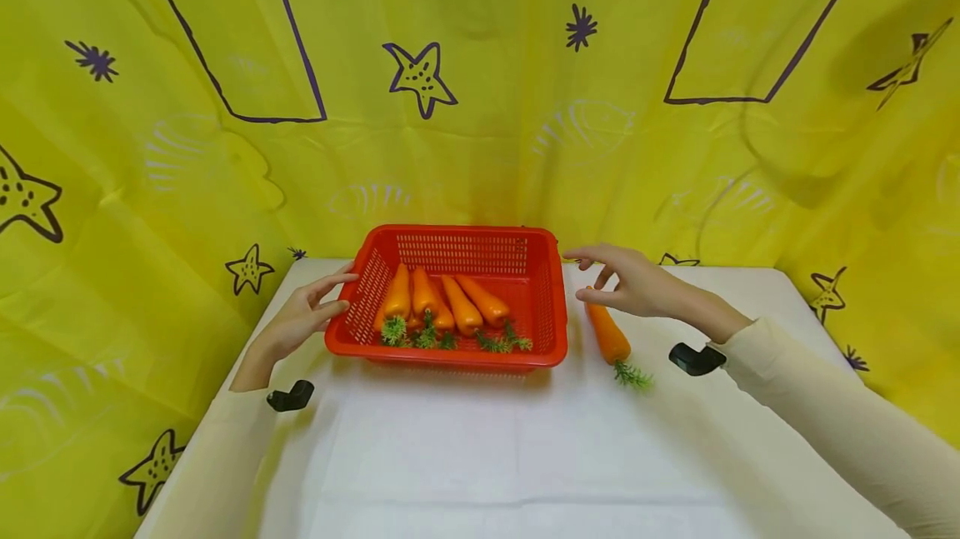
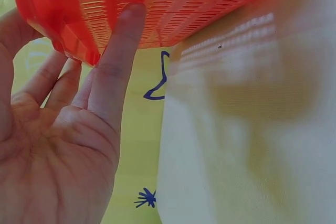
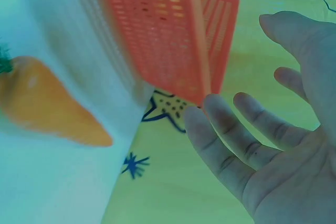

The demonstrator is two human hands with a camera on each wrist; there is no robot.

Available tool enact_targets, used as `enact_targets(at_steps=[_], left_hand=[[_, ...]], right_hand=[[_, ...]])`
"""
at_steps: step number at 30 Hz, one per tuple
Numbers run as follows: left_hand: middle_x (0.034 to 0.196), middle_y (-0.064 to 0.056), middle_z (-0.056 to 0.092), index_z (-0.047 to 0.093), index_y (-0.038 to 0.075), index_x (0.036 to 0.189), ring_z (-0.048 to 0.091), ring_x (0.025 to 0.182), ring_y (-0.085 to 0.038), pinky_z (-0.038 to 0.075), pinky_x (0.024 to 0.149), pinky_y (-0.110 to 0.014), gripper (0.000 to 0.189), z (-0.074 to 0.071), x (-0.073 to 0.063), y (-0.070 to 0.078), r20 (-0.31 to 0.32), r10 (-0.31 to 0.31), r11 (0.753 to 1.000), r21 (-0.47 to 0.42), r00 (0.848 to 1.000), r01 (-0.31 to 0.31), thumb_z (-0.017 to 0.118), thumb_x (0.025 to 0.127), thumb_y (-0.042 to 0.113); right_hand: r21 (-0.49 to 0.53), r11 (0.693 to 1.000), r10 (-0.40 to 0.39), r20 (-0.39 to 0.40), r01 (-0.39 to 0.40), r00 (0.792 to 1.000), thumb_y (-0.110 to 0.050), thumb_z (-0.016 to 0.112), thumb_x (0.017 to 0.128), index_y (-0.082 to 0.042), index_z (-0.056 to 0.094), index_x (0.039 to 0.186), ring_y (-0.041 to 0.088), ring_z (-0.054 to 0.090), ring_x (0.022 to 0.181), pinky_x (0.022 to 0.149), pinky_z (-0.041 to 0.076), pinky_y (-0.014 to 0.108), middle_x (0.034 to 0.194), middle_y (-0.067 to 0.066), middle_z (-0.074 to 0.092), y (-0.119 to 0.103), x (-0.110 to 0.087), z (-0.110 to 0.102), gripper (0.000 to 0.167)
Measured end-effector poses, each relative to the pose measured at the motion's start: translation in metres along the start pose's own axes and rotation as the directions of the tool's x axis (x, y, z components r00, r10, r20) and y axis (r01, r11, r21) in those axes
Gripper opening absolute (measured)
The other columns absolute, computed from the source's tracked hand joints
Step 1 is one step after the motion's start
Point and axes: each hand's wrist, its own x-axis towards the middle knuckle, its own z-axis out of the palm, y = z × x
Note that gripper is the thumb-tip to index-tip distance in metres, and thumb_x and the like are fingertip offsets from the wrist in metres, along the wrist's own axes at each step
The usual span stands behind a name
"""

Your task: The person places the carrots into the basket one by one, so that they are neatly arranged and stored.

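Note:
A red plastic basket (image 1: 448, 362) with slotted walls stands on the white table, several orange toy carrots (image 1: 467, 311) with green tops lying in it. My left hand (image 1: 303, 316) is at its left end, with fingertips and thumb overlapping the rim. In the left wrist view, one straight finger (image 2: 113, 74) lies along the slotted wall. Just off the basket's right end, my right hand (image 1: 637, 279) is held with fingers spread and nothing in them. Below that hand, a single carrot (image 1: 609, 335) lies on the table, its narrow tip partly hidden by the thumb.
A yellow curtain (image 1: 480, 147) with printed stars and fish hangs close behind the basket and along both sides. White cloth (image 1: 517, 447) covers the table, whose back edge runs just behind the basket. Small black devices (image 1: 697, 359) sit at both wrists.

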Motion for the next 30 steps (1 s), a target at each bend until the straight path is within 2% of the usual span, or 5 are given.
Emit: enact_targets(at_steps=[8,15,20,25,30], left_hand=[[0.172,0.0,0.017,0.046,0.005,0.152,0.045,0.138,-0.042,0.057,0.087,-0.031,0.048,-0.001,0.0,0.001,0.005,0.001,1.0,0.004,1.0,-0.001,0.056,0.105,0.01],[0.172,0.0,0.017,0.046,0.005,0.152,0.043,0.14,-0.043,0.057,0.087,-0.031,0.048,-0.001,0.0,0.0,0.007,0.005,1.0,0.005,1.0,-0.005,0.056,0.105,0.009],[0.172,-0.001,0.016,0.045,0.003,0.152,0.042,0.14,-0.043,0.057,0.087,-0.03,0.048,0.0,0.0,-0.001,0.009,0.006,1.0,-0.006,1.0,-0.006,0.056,0.106,0.009],[0.172,-0.002,0.017,0.045,0.003,0.152,0.045,0.138,-0.042,0.058,0.086,-0.03,0.048,0.001,0.0,0.0,-0.001,0.002,1.0,-0.002,1.0,-0.002,0.057,0.106,0.011],[0.172,-0.002,0.017,0.046,0.004,0.152,0.044,0.139,-0.041,0.058,0.086,-0.031,0.049,0.0,0.0,0.0,-0.003,0.004,1.0,-0.012,1.0,-0.004,0.058,0.106,0.012]], right_hand=[[-0.005,0.999,0.04,-0.019,-0.04,0.999,-0.015,0.078,0.093,-0.009,0.054,0.147,0.018,0.067,0.088,0.07,0.058,0.03,0.123,0.012,0.064,0.011,-0.027,0.004,0.059],[-0.015,0.998,0.06,-0.013,-0.06,0.998,-0.011,0.079,0.091,-0.008,0.055,0.145,0.018,0.068,0.087,0.073,0.058,0.03,0.127,0.015,0.064,0.016,-0.035,0.009,0.06],[0.003,0.997,0.072,-0.006,-0.072,0.997,-0.014,0.078,0.092,-0.007,0.054,0.145,0.018,0.069,0.087,0.072,0.058,0.031,0.125,0.016,0.065,0.021,-0.038,0.012,0.059],[0.053,0.99,0.126,0.054,-0.129,0.991,-0.02,0.076,0.095,-0.005,0.053,0.145,0.022,0.069,0.09,0.071,0.057,0.033,0.125,0.022,0.063,0.032,-0.039,0.016,0.058],[0.177,0.948,0.235,0.163,-0.263,0.958,-0.021,0.073,0.097,-0.002,0.048,0.149,0.031,0.07,0.097,0.073,0.06,0.04,0.133,0.032,0.055,0.047,-0.037,0.02,0.06]])
